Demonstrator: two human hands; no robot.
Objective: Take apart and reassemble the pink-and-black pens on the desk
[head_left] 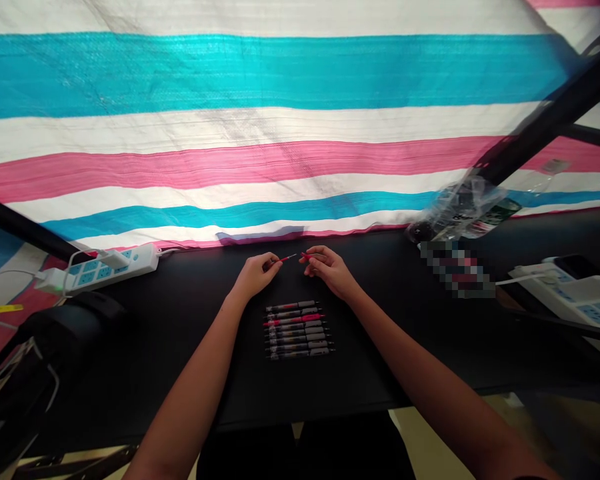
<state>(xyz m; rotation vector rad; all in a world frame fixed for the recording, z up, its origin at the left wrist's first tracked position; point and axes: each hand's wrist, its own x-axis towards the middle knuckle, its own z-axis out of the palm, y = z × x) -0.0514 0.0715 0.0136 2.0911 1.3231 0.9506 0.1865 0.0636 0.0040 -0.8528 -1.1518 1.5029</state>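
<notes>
Above the black table, my left hand (255, 275) pinches a slim red pen part (287, 258) with a thin pale tip pointing right. Facing it, a short gap away, my right hand (331, 270) has its fingers closed on a smaller red pen piece (306, 256). The two red parts are apart. Nearer my body lies a neat stack of pens (297, 337), side by side and crosswise. Most have grey clips and dark barrels, while a red pen (293, 321) lies among them.
A white power strip (111, 268) sits at the back left, beside a dark bag-like object (75, 327). On the right are a clear plastic bag (463, 207), a blurred-out item (457, 270) and another power strip (570, 293). Striped sheeting (280, 160) hangs behind the table (180, 373).
</notes>
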